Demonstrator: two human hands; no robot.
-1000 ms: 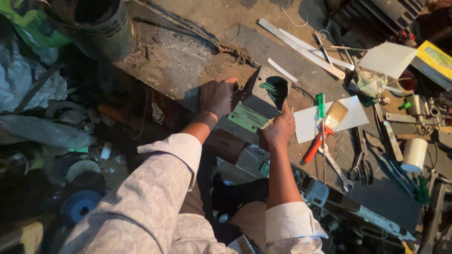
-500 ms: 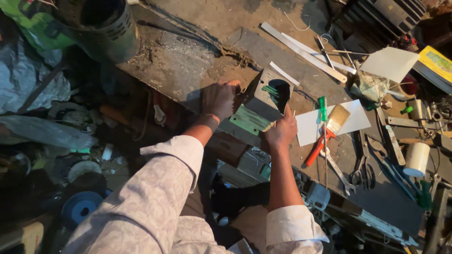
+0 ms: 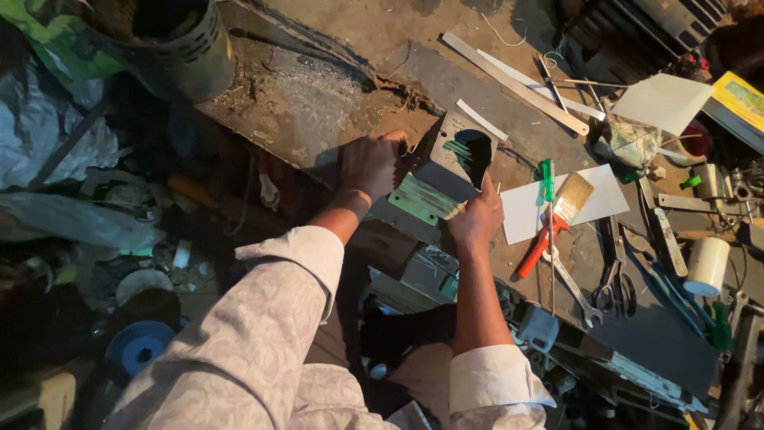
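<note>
paintbrush (image 3: pixel 567 204) on paper sheet (image 3: pixel 593 201), scissors (image 3: pixel 611 280) nearer

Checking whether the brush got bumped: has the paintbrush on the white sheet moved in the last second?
No. The paintbrush lies on the white sheet beside the green-handled screwdriver, just as before.

Two bare hands, no gloves, no rings visible. Left hand (image 3: pixel 372 163): thin band or bracelet at the wrist, forearm bare. Right hand (image 3: pixel 476 220): wrist plain, forearm bare up to near the elbow. Shirt (image 3: pixel 239 358) is pale, off-white, with a faint swirly pattern, loose cloth. Both sleeves pushed or rolled up, thick cuffs; the right cuff (image 3: pixel 493 382) sits at the elbow.
</note>
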